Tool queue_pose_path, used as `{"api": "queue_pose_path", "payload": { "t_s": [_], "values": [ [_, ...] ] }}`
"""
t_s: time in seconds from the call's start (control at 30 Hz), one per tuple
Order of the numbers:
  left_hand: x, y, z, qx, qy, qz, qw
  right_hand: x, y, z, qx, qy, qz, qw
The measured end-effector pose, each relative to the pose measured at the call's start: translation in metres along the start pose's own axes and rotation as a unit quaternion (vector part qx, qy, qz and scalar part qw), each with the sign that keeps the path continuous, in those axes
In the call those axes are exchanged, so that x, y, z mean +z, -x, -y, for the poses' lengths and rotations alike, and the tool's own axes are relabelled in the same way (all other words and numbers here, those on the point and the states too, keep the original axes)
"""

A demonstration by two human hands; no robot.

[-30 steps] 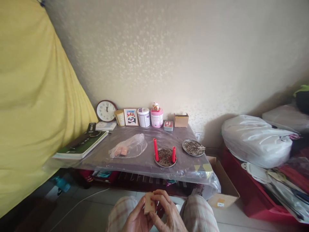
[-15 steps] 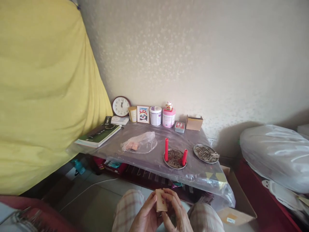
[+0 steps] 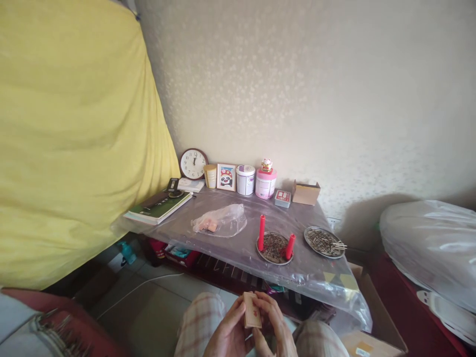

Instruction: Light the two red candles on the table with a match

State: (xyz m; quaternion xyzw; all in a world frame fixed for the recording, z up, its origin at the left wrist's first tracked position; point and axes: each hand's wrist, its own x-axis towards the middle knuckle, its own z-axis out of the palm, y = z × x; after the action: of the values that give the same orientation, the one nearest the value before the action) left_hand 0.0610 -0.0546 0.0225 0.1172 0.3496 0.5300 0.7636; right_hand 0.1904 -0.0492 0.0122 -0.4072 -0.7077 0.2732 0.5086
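Note:
Between both hands, above my lap, is a small tan matchbox (image 3: 252, 311) with red print on its face. My left hand (image 3: 231, 328) grips its left side, with the thumb along the edge. My right hand (image 3: 270, 320) closes on the right side, fingers bent over the upper part and thumb at the lower end. The inner fingers are partly hidden behind it. On the table beyond, two red candles, a tall one (image 3: 262, 233) and a short one (image 3: 290, 247), stand on a round metal plate (image 3: 275, 262) strewn with small dark bits.
The low table (image 3: 223, 250) has a plastic cover. On it are a clear bag (image 3: 232, 218) with small tan pieces, a second plate (image 3: 310, 249) with thin pale sticks, a book (image 3: 159, 208), a clock (image 3: 194, 164), tins and a carton (image 3: 306, 193). A cardboard box (image 3: 383, 317) stands right.
The view has shifted slightly, so the table things appear a little further right. Both hands keep hold of the matchbox, which is turned a little more upright towards the camera.

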Motion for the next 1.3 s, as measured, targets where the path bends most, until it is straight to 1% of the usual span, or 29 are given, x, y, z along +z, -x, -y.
{"api": "queue_pose_path", "payload": {
  "t_s": [0.1,0.23,0.3,0.4,0.57,0.7,0.83,0.97,1.07,1.13,1.2,1.3],
  "values": [
    [-0.002,0.002,-0.005,-0.026,0.033,0.046,0.998,0.0,-0.001,0.002,0.005,0.002,-0.008,1.0],
    [0.004,0.008,-0.014,-0.028,0.044,0.053,0.997,0.0,-0.003,0.005,0.015,-0.005,-0.013,1.0],
    [0.008,0.011,-0.017,-0.028,0.037,0.071,0.996,0.0,-0.003,0.007,0.031,-0.007,-0.014,0.999],
    [0.013,0.013,-0.022,-0.019,0.028,0.082,0.996,0.001,-0.003,0.011,0.061,-0.016,-0.026,0.998],
    [0.015,0.015,-0.021,-0.017,0.03,0.092,0.995,0.004,-0.003,0.02,0.116,-0.05,-0.038,0.991],
    [0.016,0.016,-0.02,-0.013,0.031,0.097,0.995,0.005,-0.004,0.025,0.145,-0.05,-0.042,0.987],
    [0.018,0.017,-0.023,-0.008,0.02,0.087,0.996,0.005,-0.005,0.028,0.147,-0.047,-0.051,0.987],
    [0.018,0.016,-0.022,0.003,0.032,0.104,0.994,0.006,-0.006,0.029,0.147,-0.037,-0.038,0.988],
    [0.018,0.015,-0.021,0.009,0.031,0.104,0.994,0.006,-0.007,0.032,0.16,-0.025,-0.05,0.985],
    [0.02,0.015,-0.02,0.013,0.023,0.101,0.995,0.006,-0.008,0.035,0.169,-0.012,-0.045,0.984],
    [0.023,0.017,-0.021,0.015,0.02,0.11,0.994,0.007,-0.009,0.039,0.169,0.003,-0.044,0.985],
    [0.026,0.02,-0.024,0.015,0.025,0.123,0.992,0.006,-0.011,0.043,0.156,0.023,-0.062,0.986]
  ]
}}
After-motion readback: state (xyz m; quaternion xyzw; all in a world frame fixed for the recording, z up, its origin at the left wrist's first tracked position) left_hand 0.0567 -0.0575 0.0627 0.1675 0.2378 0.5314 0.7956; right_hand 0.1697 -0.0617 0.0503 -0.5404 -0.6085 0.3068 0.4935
